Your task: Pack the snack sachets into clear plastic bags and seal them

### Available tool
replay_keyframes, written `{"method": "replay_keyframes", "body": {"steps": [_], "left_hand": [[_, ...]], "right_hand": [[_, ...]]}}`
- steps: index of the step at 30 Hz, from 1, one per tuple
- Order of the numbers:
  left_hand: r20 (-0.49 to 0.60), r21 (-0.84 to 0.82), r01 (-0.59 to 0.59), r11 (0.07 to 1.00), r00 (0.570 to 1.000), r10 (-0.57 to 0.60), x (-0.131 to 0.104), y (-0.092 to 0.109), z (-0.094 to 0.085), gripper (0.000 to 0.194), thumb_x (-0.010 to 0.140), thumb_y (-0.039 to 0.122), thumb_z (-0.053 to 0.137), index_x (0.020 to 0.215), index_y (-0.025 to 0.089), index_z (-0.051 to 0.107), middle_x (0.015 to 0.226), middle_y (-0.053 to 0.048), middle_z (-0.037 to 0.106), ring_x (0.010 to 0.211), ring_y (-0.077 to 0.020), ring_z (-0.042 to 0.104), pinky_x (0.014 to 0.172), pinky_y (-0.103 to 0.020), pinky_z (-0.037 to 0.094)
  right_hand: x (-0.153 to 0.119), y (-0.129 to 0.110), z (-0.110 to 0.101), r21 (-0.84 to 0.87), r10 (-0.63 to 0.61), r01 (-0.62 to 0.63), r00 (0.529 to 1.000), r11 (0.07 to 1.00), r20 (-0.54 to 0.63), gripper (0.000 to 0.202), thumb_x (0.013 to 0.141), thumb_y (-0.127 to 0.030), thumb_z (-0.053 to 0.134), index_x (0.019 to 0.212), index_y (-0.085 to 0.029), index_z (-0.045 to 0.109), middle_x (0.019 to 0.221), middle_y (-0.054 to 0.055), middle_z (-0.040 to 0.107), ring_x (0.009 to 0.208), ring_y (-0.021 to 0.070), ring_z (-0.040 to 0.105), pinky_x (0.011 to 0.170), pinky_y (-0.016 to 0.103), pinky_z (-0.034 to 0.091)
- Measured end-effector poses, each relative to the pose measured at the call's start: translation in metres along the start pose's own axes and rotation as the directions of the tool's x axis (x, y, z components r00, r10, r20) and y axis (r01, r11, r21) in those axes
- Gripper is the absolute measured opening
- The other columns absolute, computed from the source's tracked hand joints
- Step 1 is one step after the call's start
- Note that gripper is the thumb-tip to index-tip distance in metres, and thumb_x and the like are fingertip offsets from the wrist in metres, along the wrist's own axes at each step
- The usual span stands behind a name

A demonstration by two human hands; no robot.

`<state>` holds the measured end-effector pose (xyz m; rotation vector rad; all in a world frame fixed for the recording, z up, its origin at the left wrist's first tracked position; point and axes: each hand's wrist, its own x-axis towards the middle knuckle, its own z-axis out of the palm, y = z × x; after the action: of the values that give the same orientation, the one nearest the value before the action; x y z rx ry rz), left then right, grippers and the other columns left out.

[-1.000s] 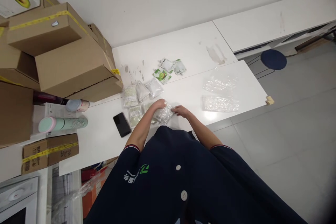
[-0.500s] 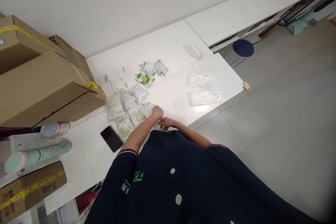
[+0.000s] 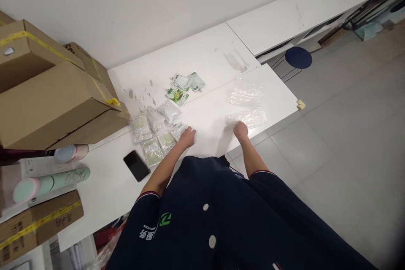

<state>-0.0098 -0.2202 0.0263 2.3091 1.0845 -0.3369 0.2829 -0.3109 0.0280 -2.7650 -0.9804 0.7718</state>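
My left hand (image 3: 188, 137) has its fingers curled at the edge of a clear plastic packet (image 3: 179, 130), the last one in a cluster on the white table. What lies inside that packet is partly hidden by the hand. My right hand (image 3: 241, 130) is closed in a pinch at the left end of a flat clear plastic bag (image 3: 257, 118). Another clear bag (image 3: 243, 93) lies just behind. Filled packets (image 3: 152, 152) with pale green contents lie left of my left hand, and whitish packets (image 3: 170, 112) lie behind them.
Green and white spouted pouches (image 3: 177, 95) lie farther back. A black phone (image 3: 136, 166) lies left of my left arm. Cardboard boxes (image 3: 57, 105), a mint green bottle (image 3: 52, 183) and a taped carton (image 3: 41, 223) occupy the left side. A blue stool (image 3: 298, 58) stands beyond the table.
My right hand has moved away from my left hand, rightward to the flat clear bag, and closed at its end. My left hand stays by the packet. The view has shifted slightly.
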Motion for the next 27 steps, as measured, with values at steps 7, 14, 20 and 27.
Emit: {"method": "replay_keyframes", "body": {"steps": [7, 14, 20, 27], "left_hand": [[0.215, -0.958, 0.241, 0.155, 0.962, -0.17, -0.007, 0.035, -0.026, 0.066, 0.085, 0.066, 0.044, 0.134, 0.021, 0.045, 0.121, -0.016, 0.057, 0.099, -0.0276, 0.064, 0.089, -0.047, 0.05], [0.29, -0.877, 0.246, -0.413, 0.956, -0.046, -0.014, 0.041, -0.074, 0.063, 0.081, 0.059, 0.06, 0.128, 0.018, 0.05, 0.119, -0.019, 0.061, 0.097, -0.0298, 0.067, 0.083, -0.049, 0.054], [0.176, -0.934, 0.06, -0.353, 0.936, -0.306, -0.017, 0.032, -0.045, 0.034, 0.087, 0.035, 0.061, 0.116, 0.016, 0.059, 0.122, -0.016, 0.063, 0.081, -0.0183, 0.069, 0.073, -0.03, 0.055], [0.442, -0.878, 0.282, -0.386, 0.786, -0.432, -0.004, 0.046, 0.011, 0.045, 0.091, 0.048, 0.051, 0.13, 0.025, 0.046, 0.122, -0.012, 0.062, 0.068, -0.0109, 0.065, 0.061, -0.024, 0.053]], "right_hand": [[-0.071, -0.03, -0.021, 0.707, -0.182, 0.32, 0.946, 0.63, -0.267, 0.034, 0.086, -0.042, 0.051, 0.103, -0.017, 0.067, 0.092, 0.006, 0.07, 0.084, 0.0195, 0.063, 0.078, 0.033, 0.049], [-0.103, -0.08, -0.015, 0.786, -0.359, 0.391, 0.904, 0.478, -0.231, 0.022, 0.077, -0.038, 0.062, 0.087, -0.019, 0.067, 0.089, 0.002, 0.07, 0.084, 0.0176, 0.062, 0.08, 0.032, 0.049], [-0.061, -0.085, -0.005, 0.992, -0.059, 0.094, 0.994, 0.088, -0.089, 0.026, 0.078, -0.043, 0.062, 0.085, -0.022, 0.05, 0.086, 0.002, 0.066, 0.08, 0.016, 0.066, 0.077, 0.035, 0.054], [0.018, -0.043, -0.014, 0.913, 0.44, -0.214, 0.897, 0.346, 0.044, 0.027, 0.093, -0.044, 0.029, 0.083, -0.023, 0.043, 0.085, 0.006, 0.06, 0.08, 0.0196, 0.064, 0.067, 0.037, 0.054]]}}
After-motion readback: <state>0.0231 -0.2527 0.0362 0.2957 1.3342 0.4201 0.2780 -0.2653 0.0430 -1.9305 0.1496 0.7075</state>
